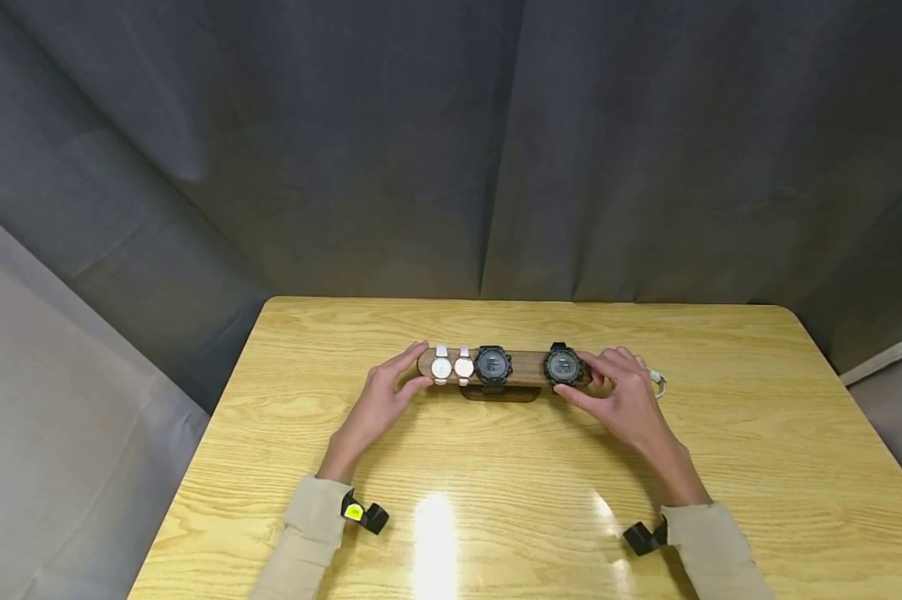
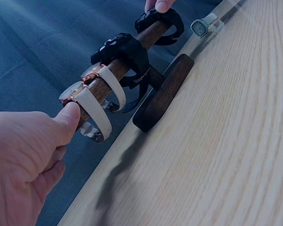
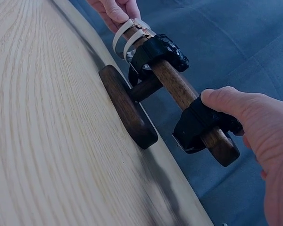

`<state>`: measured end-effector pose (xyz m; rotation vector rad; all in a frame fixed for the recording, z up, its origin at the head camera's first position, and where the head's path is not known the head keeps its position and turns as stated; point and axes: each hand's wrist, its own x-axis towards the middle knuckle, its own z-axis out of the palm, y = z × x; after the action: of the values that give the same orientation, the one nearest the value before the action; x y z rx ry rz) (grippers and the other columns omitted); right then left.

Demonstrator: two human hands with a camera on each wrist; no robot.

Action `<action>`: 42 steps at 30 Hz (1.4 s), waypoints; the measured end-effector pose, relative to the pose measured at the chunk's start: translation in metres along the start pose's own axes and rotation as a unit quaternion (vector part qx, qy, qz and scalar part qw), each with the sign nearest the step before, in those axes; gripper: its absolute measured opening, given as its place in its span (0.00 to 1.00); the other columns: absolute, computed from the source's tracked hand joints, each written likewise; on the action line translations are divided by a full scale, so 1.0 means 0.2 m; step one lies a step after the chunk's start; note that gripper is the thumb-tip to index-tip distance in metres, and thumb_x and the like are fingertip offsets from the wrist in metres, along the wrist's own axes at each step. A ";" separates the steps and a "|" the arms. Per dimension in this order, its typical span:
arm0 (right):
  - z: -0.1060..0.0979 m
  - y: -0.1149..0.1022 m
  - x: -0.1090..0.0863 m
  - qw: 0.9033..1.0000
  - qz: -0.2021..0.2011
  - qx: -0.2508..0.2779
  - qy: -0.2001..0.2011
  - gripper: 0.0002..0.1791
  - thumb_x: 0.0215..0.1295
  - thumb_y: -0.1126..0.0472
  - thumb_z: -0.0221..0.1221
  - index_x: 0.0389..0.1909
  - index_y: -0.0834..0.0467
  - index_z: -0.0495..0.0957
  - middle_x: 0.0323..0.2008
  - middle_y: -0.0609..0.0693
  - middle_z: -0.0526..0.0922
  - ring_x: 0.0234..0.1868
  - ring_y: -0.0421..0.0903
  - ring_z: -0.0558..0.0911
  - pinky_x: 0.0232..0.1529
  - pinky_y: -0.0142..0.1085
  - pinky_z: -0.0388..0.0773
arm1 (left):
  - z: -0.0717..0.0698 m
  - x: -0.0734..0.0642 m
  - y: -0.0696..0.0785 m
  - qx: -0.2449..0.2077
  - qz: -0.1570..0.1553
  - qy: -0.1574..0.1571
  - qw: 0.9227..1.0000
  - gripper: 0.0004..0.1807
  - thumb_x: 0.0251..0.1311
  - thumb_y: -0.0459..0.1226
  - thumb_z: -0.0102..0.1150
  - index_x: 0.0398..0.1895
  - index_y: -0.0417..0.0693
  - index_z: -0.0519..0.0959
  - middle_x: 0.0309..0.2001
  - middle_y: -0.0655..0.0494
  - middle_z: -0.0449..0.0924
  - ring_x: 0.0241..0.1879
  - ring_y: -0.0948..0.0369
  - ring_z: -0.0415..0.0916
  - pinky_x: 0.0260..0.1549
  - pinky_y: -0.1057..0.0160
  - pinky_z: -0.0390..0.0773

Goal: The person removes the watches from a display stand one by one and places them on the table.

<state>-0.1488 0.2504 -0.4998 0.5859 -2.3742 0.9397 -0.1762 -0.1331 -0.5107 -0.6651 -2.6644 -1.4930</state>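
Observation:
A dark wooden T-shaped watch stand [image 1: 528, 368] bears several watches on its bar, with its base [image 2: 165, 94] on the table. My left hand [image 1: 379, 393] grips the bar's left end, thumb beside the outer white-strapped watch [image 1: 441, 367]. Right of that sits a second white-strapped watch [image 1: 463, 367], then a chunky black digital watch [image 1: 493, 364]. Near the bar's right end, my right hand [image 1: 622, 396] pinches another black digital watch [image 1: 563, 367] that is looped round the bar. Its thumb presses on the strap in the right wrist view; the other fingers are partly hidden.
A pale watch [image 2: 201, 27] lies on the wooden table [image 1: 346, 333] behind the right hand. Dark curtains [image 1: 391, 167] hang along the table's far edge. A bright reflection shows on the near tabletop.

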 end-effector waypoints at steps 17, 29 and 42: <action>-0.03 0.02 -0.01 1.000 0.003 0.003 0.011 0.30 0.39 0.63 0.84 0.47 0.69 0.87 0.22 0.47 0.70 0.32 0.51 0.68 0.40 0.38 0.61 | 0.00 0.00 0.00 0.008 0.009 0.007 1.000 0.32 0.71 0.39 0.63 0.77 0.47 0.69 0.77 0.50 0.66 0.77 0.52 0.61 0.75 0.52 0.63; -0.05 0.04 -0.02 1.000 0.012 0.013 0.012 0.30 0.39 0.64 0.84 0.47 0.69 0.87 0.22 0.56 0.71 0.31 0.52 0.67 0.39 0.33 0.60 | 0.00 0.01 0.00 0.004 0.006 0.001 1.000 0.32 0.71 0.40 0.62 0.77 0.50 0.69 0.77 0.52 0.65 0.77 0.53 0.61 0.75 0.53 0.63; -0.06 0.06 -0.02 1.000 -0.004 0.010 0.027 0.30 0.37 0.65 0.84 0.46 0.69 0.87 0.22 0.45 0.68 0.30 0.52 0.68 0.37 0.37 0.67 | 0.00 0.00 0.00 0.005 0.012 0.006 1.000 0.32 0.71 0.38 0.63 0.77 0.49 0.69 0.76 0.51 0.66 0.77 0.52 0.62 0.75 0.53 0.64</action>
<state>-0.1488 0.2673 -0.4993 0.5701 -2.3167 0.9648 -0.1770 -0.1328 -0.5105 -0.6831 -2.6441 -1.4709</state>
